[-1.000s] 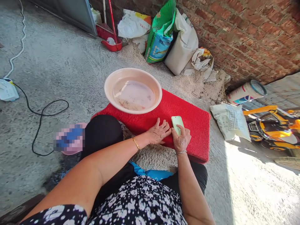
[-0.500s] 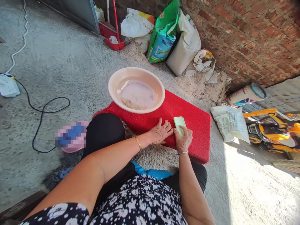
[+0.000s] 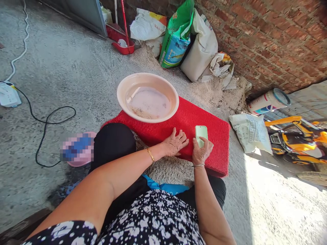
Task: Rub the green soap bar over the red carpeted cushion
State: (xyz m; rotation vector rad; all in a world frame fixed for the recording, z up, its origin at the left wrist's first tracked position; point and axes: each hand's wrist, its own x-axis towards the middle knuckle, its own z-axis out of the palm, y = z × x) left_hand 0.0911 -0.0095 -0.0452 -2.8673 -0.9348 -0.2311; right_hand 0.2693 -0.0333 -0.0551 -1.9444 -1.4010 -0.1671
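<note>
A pale green phone [image 3: 201,131], flat with rounded corners and a small dark dot near its top edge, lies on the red cloth [image 3: 217,146] covering a low bench. My right hand [image 3: 202,151] grips its lower half, thumb on the left side and fingers over the right part. To its left, my left hand [image 3: 175,143] rests on the cloth with fingers spread, holding nothing and apart from the phone. Beyond the hands, a pale pink basin [image 3: 122,102] of cloudy water stands at the far left part of the cloth, with some sediment inside.
A pink tub [image 3: 79,162], partly blurred out, sits on the floor at left near a black cable [image 3: 46,129] and a white power strip [image 3: 9,95]. Sacks [image 3: 200,51] lean by the brick wall [image 3: 270,44]. A yellow toy excavator [image 3: 293,141] stands at right.
My right hand has moved slightly right with the phone, which now lies straighter and farther from my left hand. The left hand has stayed in place.
</note>
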